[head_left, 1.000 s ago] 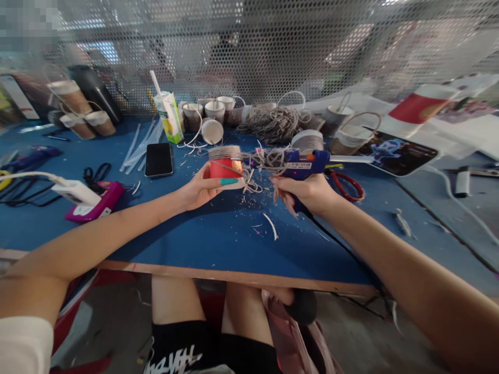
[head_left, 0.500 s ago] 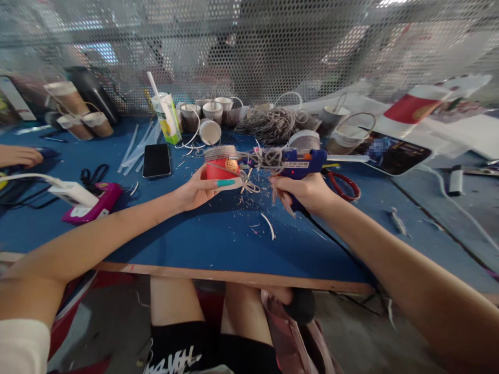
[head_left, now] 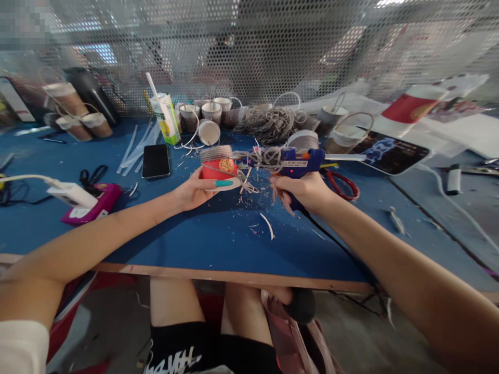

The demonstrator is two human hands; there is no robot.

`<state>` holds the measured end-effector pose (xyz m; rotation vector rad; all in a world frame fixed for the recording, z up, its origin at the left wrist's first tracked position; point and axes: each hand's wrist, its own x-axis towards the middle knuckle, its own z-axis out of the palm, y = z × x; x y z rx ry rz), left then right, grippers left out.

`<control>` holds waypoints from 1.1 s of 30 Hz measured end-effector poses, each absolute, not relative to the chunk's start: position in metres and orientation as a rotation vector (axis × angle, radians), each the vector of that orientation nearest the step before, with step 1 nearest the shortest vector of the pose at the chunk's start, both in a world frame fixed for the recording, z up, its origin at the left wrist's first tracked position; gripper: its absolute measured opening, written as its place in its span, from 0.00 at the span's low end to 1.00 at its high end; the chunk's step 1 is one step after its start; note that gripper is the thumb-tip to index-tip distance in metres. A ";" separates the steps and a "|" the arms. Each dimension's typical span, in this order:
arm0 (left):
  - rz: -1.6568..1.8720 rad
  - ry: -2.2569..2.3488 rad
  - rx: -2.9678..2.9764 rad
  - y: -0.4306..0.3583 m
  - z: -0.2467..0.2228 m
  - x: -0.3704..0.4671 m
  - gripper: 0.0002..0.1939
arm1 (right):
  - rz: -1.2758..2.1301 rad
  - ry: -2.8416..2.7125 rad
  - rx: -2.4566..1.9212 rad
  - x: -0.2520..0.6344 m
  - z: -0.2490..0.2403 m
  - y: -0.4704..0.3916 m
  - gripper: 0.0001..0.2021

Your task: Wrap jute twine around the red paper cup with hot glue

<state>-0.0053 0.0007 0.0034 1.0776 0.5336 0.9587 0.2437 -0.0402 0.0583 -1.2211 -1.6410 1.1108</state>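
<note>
A red paper cup (head_left: 214, 169) with a gold emblem is held on its side by my left hand (head_left: 197, 189), whose fingers wrap round it. Grey cord circles the wide part of the cup, and loose strands hang at its right side. My right hand (head_left: 300, 187) grips the handle of a blue glue gun (head_left: 300, 162), with a clear glue stick (head_left: 345, 157) in its back end. The gun's nozzle points left, close to the cup; whether they touch cannot be made out. Grey cord lies around the front of the gun or just behind it.
Behind my hands stand small cord-wrapped cups (head_left: 211, 111) and a cord heap (head_left: 268, 124). A drink carton (head_left: 167, 118), black phone (head_left: 156, 160) and magenta power strip (head_left: 93, 203) are on the left. On the right lie red-handled pliers (head_left: 343, 187) and a lit phone (head_left: 390, 151).
My left hand has tilted the cup slightly and shifted it a little left. The glue gun stays almost in place. Another person's hand at the far left has gone out of view.
</note>
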 end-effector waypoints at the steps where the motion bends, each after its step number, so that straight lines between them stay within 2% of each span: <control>1: 0.959 0.531 1.082 0.001 0.003 -0.005 0.29 | 1.110 -1.640 -1.225 0.244 0.059 -0.040 0.19; 10: 0.960 0.522 1.098 0.003 -0.001 -0.007 0.31 | 1.108 -1.643 -1.265 0.246 0.061 -0.039 0.19; 17: 0.977 0.563 1.057 0.002 -0.001 -0.007 0.31 | 1.100 -1.653 -1.259 0.250 0.057 -0.035 0.16; 20: 0.993 0.562 1.025 0.002 -0.001 -0.006 0.32 | 0.933 -1.725 -1.263 0.257 0.054 -0.026 0.16; 22: 1.004 0.557 1.007 0.003 -0.002 -0.005 0.33 | 0.647 -1.847 -1.330 0.263 0.053 -0.018 0.17; 25: 1.030 0.564 1.000 0.005 -0.005 -0.004 0.36 | 0.008 -2.107 -1.564 0.273 0.049 -0.007 0.29; 26: 1.049 0.571 0.998 0.006 -0.006 -0.004 0.38 | -0.103 -2.195 -1.641 0.277 0.046 -0.005 0.33; 30: 1.076 0.597 0.974 0.009 -0.008 -0.003 0.42 | -0.090 -2.435 -1.703 0.286 0.040 -0.001 0.48; 33: 1.080 0.611 0.975 0.011 -0.009 -0.003 0.44 | -0.041 -2.417 -1.482 0.285 0.044 -0.005 0.52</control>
